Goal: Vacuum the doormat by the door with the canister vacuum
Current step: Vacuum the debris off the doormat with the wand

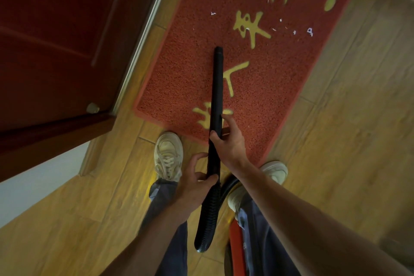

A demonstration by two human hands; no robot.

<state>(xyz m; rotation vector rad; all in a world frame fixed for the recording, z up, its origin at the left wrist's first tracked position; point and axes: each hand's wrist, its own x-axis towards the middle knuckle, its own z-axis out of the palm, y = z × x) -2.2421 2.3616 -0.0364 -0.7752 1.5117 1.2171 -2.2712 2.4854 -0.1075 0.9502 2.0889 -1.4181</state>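
Note:
A red doormat [190, 63] with yellow characters lies on the wooden floor beside the door. Several white paper scraps [310, 31] are scattered over its far half. A black vacuum wand [217, 87] points out over the mat, its open tip [218, 50] near the mat's middle. My right hand [228, 141] grips the wand partway down. My left hand [197, 179] holds its lower end, where the ribbed black hose [208, 215] joins. The hose curves back between my legs. A red piece of the canister vacuum [236, 246] shows beside my right leg.
A dark red door [56, 40] with a metal threshold strip [143, 36] stands to the left of the mat. My two pale sneakers [168, 155] stand at the mat's near edge. A white wall [33, 186] is at the lower left. Wooden flooring [336, 130] extends to the right.

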